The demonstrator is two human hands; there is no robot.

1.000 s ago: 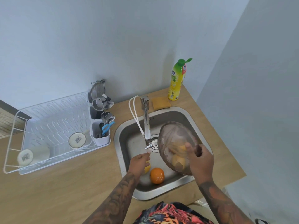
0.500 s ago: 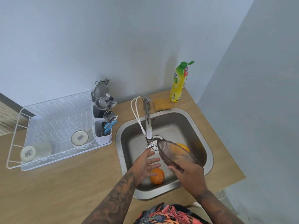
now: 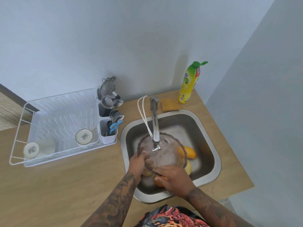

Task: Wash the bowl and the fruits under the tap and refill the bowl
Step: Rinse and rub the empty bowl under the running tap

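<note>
Clear bowl (image 3: pixel 161 153) up over the sink (image 3: pixel 211 148) under the tap (image 3: pixel 155 128), my left hand (image 3: pixel 138 163) curled on its left rim, my right hand (image 3: pixel 174 179) gripping its near rim, orange (image 3: pixel 159 183), mango (image 3: pixel 188 152) and more fruit down in the sink.

Clear glass bowl (image 3: pixel 161 153), dark scalloped rim, mouth up, held over steel sink (image 3: pixel 211 176) directly beneath tap (image 3: pixel 155 128) spout. Fruits in basin: orange-yellow mango (image 3: pixel 188 152) right of bowl, pale yellow fruit (image 3: pixel 188 167) nearer, orange (image 3: pixel 159 182) near edge under bowl, yellow fruit (image 3: pixel 147 173) near left.
</note>
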